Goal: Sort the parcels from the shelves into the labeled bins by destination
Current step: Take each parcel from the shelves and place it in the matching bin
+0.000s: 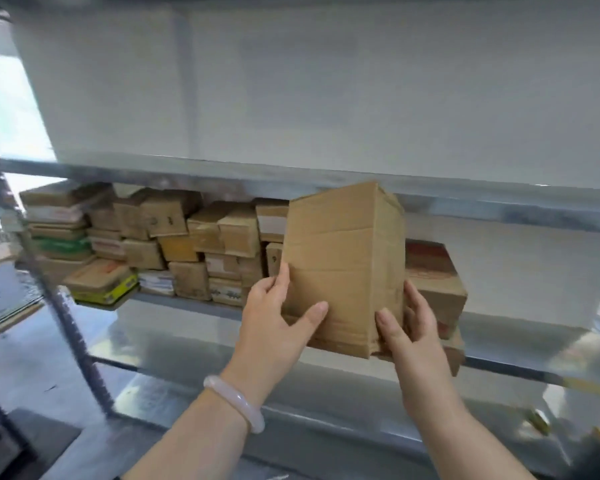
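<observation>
White wall [326, 81] backs a grey metal rack [66, 323], seen from the front. Both grips are on 1 tall cardboard box [343, 254]. The left grip [274, 317] clasps the box's lower left edge, thumb across the front face and fingers wrapped round the left side. The right grip [413, 327] clasps the lower right corner, thumb on the front and fingers along the right side. So each grip is closed round the box, 1 per side. A pale bracelet [236, 400] sits on the left wrist.

The box stands upright w/ a slight lean at the front of the middle shelf [187, 301], its top reaching the rail of the shelf above [187, 171]. Can't tell whether its base rests on the shelf or is just off it. Tape creases cross its front.

Just behind it on the right is a brown box w/ red print [433, 278]. To the left, further back on the same shelf, approx 20 small parcels [187, 244] are stacked in rows, mostly brown card. A flat parcel w/ a yellow edge [101, 282] overhangs the shelf front at far left.
</observation>
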The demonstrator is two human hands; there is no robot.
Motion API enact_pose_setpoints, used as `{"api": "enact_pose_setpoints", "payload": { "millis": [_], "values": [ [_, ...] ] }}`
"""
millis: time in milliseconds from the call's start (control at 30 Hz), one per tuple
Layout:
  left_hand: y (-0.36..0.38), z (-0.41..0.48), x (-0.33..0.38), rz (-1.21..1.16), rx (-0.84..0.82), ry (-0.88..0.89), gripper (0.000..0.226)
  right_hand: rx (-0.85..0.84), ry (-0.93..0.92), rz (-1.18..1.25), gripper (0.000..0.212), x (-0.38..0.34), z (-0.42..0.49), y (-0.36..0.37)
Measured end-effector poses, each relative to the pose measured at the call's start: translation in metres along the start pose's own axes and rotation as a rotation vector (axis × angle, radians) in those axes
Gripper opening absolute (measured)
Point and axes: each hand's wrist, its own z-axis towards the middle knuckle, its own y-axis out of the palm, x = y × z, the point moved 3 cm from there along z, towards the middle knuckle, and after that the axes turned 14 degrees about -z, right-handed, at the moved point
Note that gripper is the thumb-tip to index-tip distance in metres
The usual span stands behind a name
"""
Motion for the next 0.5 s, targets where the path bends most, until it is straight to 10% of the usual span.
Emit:
{"api": "enact_pose_setpoints", "payload": {
  "millis": [233,500],
  "values": [
    [-0.112,-0.03,-0.043,-0.213,0.179,-0.279,0.141,-0.281,-0.232,-0.244,0.082,-0.023,-0.007,0.134],
    [-0.196,-0.048,-0.078,-0.797,0.409,-0.275,0.081,-0.819,0.099,0.054,0.038,0.001,0.03,0.269]
  ]
}}
